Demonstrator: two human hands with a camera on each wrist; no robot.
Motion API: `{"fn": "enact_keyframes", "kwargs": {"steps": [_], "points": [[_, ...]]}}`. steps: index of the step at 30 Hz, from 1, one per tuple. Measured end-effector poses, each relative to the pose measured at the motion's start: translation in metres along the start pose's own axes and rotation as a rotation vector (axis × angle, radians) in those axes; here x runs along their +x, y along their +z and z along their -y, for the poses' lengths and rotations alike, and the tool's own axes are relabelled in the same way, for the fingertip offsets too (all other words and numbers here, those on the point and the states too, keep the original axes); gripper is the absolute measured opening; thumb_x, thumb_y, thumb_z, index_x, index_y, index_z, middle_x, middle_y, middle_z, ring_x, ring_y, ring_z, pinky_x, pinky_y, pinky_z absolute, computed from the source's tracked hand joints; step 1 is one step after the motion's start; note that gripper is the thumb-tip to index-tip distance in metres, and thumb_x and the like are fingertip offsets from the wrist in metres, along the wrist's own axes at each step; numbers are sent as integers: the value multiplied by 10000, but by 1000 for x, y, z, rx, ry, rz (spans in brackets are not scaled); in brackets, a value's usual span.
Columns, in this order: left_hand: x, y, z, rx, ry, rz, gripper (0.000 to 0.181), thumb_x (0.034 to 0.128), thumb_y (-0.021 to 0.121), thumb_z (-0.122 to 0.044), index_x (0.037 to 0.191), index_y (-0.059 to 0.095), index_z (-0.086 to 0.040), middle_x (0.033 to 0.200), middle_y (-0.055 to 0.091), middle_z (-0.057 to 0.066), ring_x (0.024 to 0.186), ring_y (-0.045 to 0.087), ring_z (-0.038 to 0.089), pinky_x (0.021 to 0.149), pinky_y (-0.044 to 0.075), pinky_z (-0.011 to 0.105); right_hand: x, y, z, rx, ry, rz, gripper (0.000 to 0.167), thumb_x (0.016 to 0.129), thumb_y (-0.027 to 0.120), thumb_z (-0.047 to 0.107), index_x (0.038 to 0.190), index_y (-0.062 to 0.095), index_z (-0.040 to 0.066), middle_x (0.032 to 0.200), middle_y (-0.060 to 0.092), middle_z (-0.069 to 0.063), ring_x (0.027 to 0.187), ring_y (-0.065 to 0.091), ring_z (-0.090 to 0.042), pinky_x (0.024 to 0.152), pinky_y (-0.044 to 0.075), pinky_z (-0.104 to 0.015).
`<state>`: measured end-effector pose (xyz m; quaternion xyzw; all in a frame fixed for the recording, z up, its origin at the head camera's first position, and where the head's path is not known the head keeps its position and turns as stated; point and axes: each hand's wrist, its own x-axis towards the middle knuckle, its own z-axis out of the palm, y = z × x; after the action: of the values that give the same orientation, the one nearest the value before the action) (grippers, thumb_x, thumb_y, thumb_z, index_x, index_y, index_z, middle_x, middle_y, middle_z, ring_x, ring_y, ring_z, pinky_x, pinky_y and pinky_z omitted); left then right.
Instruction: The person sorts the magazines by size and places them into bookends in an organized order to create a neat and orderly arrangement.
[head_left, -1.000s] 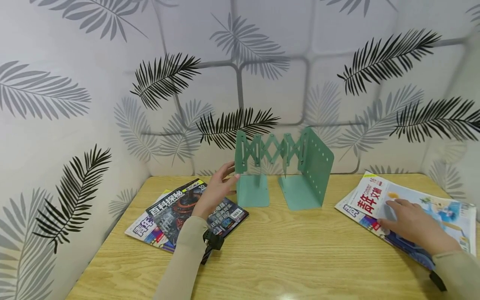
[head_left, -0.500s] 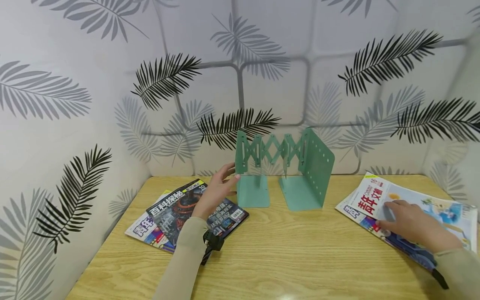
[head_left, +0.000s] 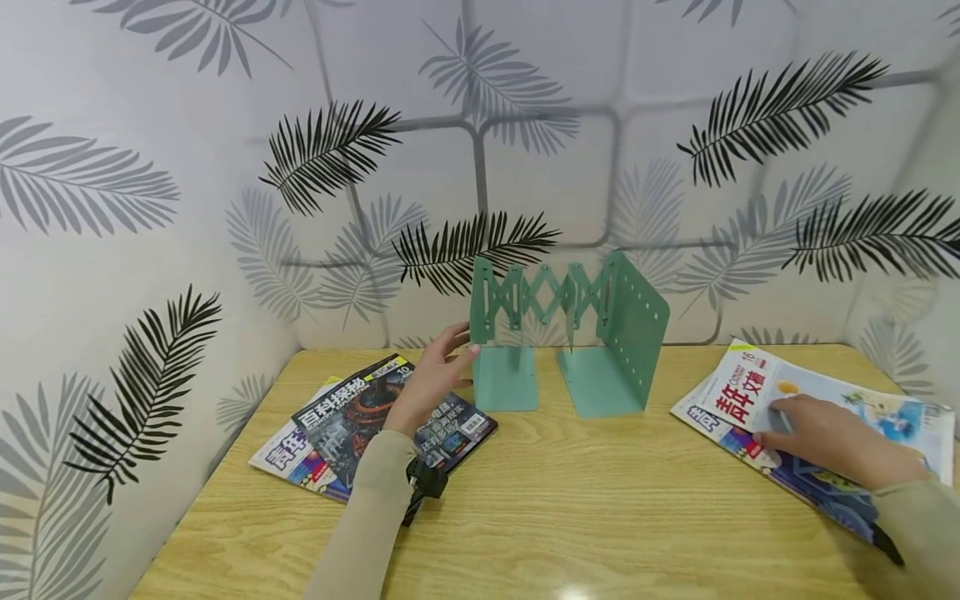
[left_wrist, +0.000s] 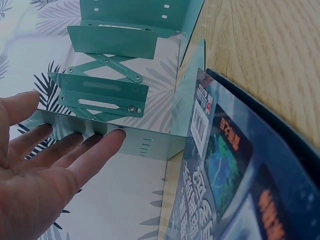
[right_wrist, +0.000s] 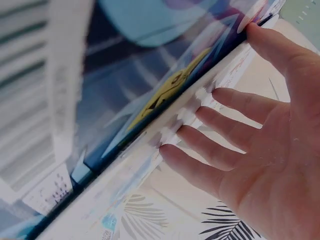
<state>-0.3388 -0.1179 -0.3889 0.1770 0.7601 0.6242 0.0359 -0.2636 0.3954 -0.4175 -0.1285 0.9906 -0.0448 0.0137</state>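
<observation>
A green metal expandable bookend [head_left: 636, 333] stands near the back of the table, its scissor links stretched between the upright panels. My left hand [head_left: 429, 383] is at its left panel; in the left wrist view the extended fingers [left_wrist: 100, 152] touch the panel's outer face. My right hand [head_left: 836, 442] rests on the magazines at the right. Its fingers lie on the white-covered magazine [head_left: 911, 421], while the thumb is at the near edge of the purple and dark-blue magazine [head_left: 813, 492] below. In the right wrist view the fingers [right_wrist: 240, 125] look lightly bent against the white magazine.
A dark magazine [head_left: 360, 417] on a lighter one [head_left: 281, 454] lies left of the bookend, partly behind my left forearm. The wooden table [head_left: 585, 508] runs back to a leaf-patterned wall [head_left: 547, 192]. A black strap device [head_left: 426, 482] is on my left wrist.
My right hand has shifted slightly, and more of the lower magazine's cover shows beside its thumb. My left hand and the bookend stay in place; the head view has tilted a little.
</observation>
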Motion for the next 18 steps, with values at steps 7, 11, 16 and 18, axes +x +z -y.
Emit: {"fn": "enact_keyframes", "kwargs": {"steps": [7, 11, 16, 18], "points": [[-1, 0, -4, 16, 2, -11, 543, 1028, 536, -318, 1530, 342, -244, 1522, 371, 38, 1328, 436, 291, 924, 501, 532, 0, 1, 2, -24, 29, 66, 661, 921, 650, 408, 1195, 549, -185, 1170, 512, -426, 1052, 532, -564, 838, 455, -625], [-2, 1, -5, 26, -4, -15, 522, 1033, 528, -313, 1521, 349, -262, 1517, 375, 24, 1329, 436, 280, 925, 504, 520, -2, 3, 7, -58, 14, 36, 589, 929, 649, 335, 1176, 547, -191, 1133, 524, -412, 990, 564, -549, 809, 471, -612], [-2, 0, -3, 30, 9, -12, 533, 1036, 524, -308, 1530, 341, -234, 1531, 362, 53, 1334, 429, 297, 925, 499, 537, -4, 4, 11, -88, -24, -10, 472, 952, 612, 277, 1113, 575, -166, 1030, 571, -344, 880, 608, -486, 755, 488, -588], [-3, 0, -3, 30, 10, -12, 522, 1035, 525, -309, 1523, 351, -249, 1528, 366, 51, 1334, 430, 299, 923, 500, 538, -4, 5, 12, -99, -41, -19, 395, 970, 584, 257, 1049, 588, -130, 946, 581, -285, 814, 614, -441, 725, 493, -573]]}}
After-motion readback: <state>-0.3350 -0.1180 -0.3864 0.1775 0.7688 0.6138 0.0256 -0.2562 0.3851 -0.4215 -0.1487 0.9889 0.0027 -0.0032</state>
